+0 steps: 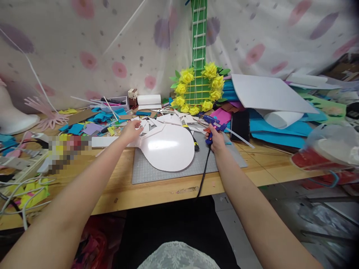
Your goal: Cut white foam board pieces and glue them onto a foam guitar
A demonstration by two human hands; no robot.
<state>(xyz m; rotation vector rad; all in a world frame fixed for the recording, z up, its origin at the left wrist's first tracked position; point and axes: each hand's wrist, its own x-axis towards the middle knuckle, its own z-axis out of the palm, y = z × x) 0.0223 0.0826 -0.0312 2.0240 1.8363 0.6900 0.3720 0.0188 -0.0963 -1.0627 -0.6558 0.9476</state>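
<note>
White paddle-shaped board (169, 149), left hand (132, 131) at its neck (104, 142) (can't tell its grip), right hand (217, 139) clasping blue glue gun (209, 119)

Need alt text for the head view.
A blue glue gun is in the right hand's grip, beside a white paddle-shaped cutout partly over a grey cutting mat; the left hand's grip is at the cutout's neck. Behind, amid coloured scraps, stands a green guitar shape ringed with yellow flowers.
</note>
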